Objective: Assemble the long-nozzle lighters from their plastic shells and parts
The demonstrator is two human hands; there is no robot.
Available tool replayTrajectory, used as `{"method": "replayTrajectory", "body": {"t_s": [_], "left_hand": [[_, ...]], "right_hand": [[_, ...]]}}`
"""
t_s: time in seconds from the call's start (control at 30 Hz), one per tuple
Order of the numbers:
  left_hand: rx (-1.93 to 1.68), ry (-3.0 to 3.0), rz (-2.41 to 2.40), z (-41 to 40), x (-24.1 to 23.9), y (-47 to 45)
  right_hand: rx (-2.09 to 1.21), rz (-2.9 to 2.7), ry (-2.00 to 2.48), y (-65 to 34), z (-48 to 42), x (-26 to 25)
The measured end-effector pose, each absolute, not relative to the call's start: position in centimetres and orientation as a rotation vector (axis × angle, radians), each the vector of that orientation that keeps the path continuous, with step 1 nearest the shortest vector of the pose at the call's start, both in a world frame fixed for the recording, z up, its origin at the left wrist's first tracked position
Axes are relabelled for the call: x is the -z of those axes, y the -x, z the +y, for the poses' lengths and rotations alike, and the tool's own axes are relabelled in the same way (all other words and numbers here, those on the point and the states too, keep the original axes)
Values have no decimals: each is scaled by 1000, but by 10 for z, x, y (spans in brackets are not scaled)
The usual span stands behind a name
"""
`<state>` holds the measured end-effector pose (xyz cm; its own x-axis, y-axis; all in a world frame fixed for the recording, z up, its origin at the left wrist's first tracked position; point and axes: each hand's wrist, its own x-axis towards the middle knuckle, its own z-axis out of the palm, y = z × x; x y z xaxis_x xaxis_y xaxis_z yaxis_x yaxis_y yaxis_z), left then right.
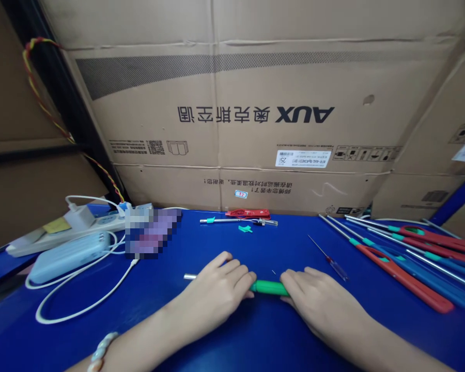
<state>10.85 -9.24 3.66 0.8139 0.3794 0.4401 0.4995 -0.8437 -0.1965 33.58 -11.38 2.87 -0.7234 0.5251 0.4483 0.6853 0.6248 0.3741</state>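
A tool with a green handle (269,287) and a thin metal shaft lies across the blue table (232,341) in front of me. My left hand (217,292) rests over the shaft side, fingers curled down around it, and the metal tip (189,277) sticks out to its left. My right hand (318,299) covers the handle's right end with its fingers closed on it. Only the middle of the green handle shows between the two hands.
Several long red, blue and teal-collared instruments (406,258) lie at the right. A small screwdriver (329,258) lies beyond my right hand. A red tool (248,213) and a thin instrument sit at the back. Power strip (65,230), power bank (67,256) and white cables are at left. Cardboard boxes (232,113) wall the rear.
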Motion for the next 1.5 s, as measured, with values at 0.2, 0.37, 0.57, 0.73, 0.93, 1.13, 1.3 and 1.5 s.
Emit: {"method": "replayTrajectory", "body": {"t_s": [0.2, 0.37, 0.57, 0.73, 0.93, 1.13, 1.3, 1.5], "left_hand": [[374, 2718, -855, -89, -48, -103], [280, 2706, -849, -87, -43, -104], [333, 2736, -851, -91, -45, -105], [313, 2850, -857, -94, -47, -105], [148, 2901, -873, -100, -57, -106], [119, 2804, -820, -100, -46, -109], [155, 2710, -739, -98, -36, -110], [256, 2673, -734, -99, -33, -111]], "right_hand": [[712, -2583, 1009, -339, -109, -30], [668, -2571, 999, -338, -109, -29], [808, -2500, 931, -337, -113, -33], [1014, -2511, 868, -335, -117, -39], [1042, -2524, 798, -334, -121, -43], [1030, -2561, 834, -333, -123, -35], [975, -2593, 877, -331, -127, -25], [870, -2608, 966, -329, -130, -20]]}}
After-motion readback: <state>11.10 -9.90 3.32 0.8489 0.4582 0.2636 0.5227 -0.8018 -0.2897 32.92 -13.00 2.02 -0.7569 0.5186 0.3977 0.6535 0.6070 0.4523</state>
